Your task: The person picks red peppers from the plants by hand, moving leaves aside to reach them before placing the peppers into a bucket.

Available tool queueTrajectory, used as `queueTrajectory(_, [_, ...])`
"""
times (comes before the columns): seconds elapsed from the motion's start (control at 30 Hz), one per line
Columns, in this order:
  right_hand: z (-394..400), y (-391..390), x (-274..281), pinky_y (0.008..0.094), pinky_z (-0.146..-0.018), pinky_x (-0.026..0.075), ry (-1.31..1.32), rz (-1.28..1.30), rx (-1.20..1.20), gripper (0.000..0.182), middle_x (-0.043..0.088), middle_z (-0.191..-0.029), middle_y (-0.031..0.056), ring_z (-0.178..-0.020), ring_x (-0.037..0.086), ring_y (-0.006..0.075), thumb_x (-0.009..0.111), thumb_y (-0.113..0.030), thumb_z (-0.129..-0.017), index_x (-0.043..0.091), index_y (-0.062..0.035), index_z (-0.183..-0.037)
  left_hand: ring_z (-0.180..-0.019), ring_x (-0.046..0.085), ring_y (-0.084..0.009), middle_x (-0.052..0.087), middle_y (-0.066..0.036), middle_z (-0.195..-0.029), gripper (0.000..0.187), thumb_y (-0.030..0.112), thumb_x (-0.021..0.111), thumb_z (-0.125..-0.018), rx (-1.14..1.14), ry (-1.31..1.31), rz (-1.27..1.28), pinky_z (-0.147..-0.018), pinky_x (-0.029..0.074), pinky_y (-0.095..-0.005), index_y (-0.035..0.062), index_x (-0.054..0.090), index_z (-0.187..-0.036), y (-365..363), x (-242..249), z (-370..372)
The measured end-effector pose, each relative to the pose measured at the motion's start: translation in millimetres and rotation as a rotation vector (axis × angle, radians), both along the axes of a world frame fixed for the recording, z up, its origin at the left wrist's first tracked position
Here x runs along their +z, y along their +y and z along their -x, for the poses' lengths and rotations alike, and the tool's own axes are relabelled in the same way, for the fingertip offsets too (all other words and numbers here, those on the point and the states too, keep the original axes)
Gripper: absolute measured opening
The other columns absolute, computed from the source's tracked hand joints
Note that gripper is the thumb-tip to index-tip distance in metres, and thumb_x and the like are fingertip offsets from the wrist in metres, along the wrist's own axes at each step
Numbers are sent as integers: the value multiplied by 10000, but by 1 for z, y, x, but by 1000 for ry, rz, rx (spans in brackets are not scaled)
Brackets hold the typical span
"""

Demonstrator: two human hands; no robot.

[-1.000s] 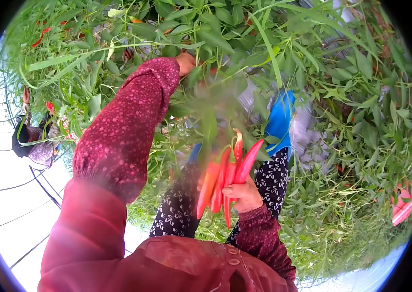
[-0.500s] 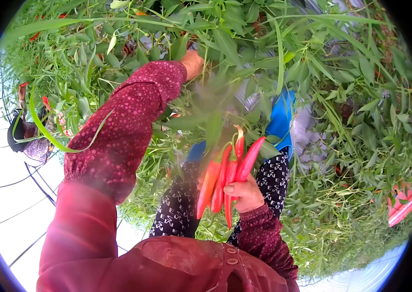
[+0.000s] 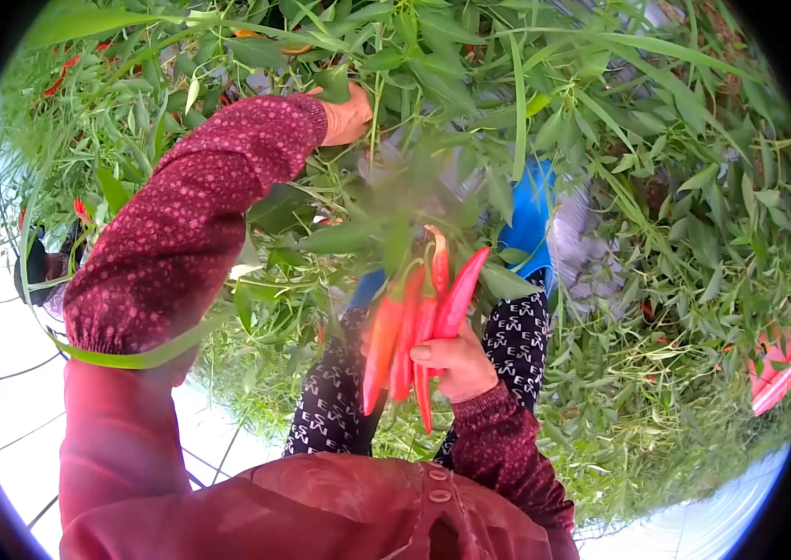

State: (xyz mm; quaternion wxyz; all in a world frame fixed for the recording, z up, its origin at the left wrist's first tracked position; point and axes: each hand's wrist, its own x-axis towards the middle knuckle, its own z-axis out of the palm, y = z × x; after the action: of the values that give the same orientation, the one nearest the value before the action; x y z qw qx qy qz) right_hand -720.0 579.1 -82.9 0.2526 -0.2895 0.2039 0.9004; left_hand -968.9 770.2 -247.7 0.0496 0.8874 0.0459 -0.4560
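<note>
Several red chilies (image 3: 406,341) are bunched in my right hand (image 3: 459,364), its thumb lying over them above my lap. One at the left of the bunch is more orange. Up among the green chili plants (image 3: 433,79) is my left hand (image 3: 349,117), its back showing and its fingers hidden by leaves. What it touches there cannot be seen. Both forearms wear dotted maroon sleeves. A blurred patch of leaves hangs just above the bunch.
Part of another person (image 3: 36,271) in dark clothing shows at the far left. A blue boot (image 3: 531,219) stands beside pale ground sheeting (image 3: 582,252). Pink-red material (image 3: 778,375) lies among plants at the far right. A long grass blade (image 3: 143,358) crosses my left sleeve.
My left hand has shifted a little left among the leaves, with its elbow farther left. My right hand and the chilies appear slightly farther left and higher. The other person is less visible.
</note>
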Motion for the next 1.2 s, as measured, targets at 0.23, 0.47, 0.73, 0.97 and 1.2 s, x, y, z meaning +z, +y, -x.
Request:
queueTrajectory(0.23, [-2,0,-3,400,-929,426,71,-20,-30,579,576,-1101,178,-1023,569,287,581,-73,-702,405,34,-1243,-772,583,-200,591,-107,-873,227,238,488,-885,1006,-319,344,-681,478,-317,50,583,-968,53,49,-13])
queueTrajectory(0.47, [1,-5,-8,397,-914,437,82,-26,-81,574,569,-1106,181,-1017,571,281,577,-83,-714,396,37,-1245,-620,588,-179,600,-92,-702,278,219,551,-833,1722,-249,362,-581,476,-304,2,550,-1008,33,70,-9])
queueTrajectory(0.73, [-4,-5,-6,419,-918,439,65,60,-105,606,565,-1114,179,-1020,572,293,568,-28,-710,363,0,-1280,-679,556,-137,566,-101,-814,247,38,497,-837,2191,-128,519,-619,486,-278,-59,469,-1063,-8,59,18])
queueTrajectory(0.97, [-2,0,-6,415,-921,435,94,52,-74,613,568,-1107,177,-1021,571,290,579,-58,-699,363,14,-1269,-788,594,-197,588,-188,-1028,381,-3,458,-783,1527,340,105,-713,485,-286,10,503,-1161,-43,-18,57])
queueTrajectory(1.2, [4,-6,-8,415,-919,424,9,18,13,617,574,-1090,205,-1020,565,315,559,-123,-660,411,50,-1234,-962,591,-271,610,-136,-1046,277,174,554,-760,611,514,226,-837,460,-331,75,657,-997,-13,-58,30])
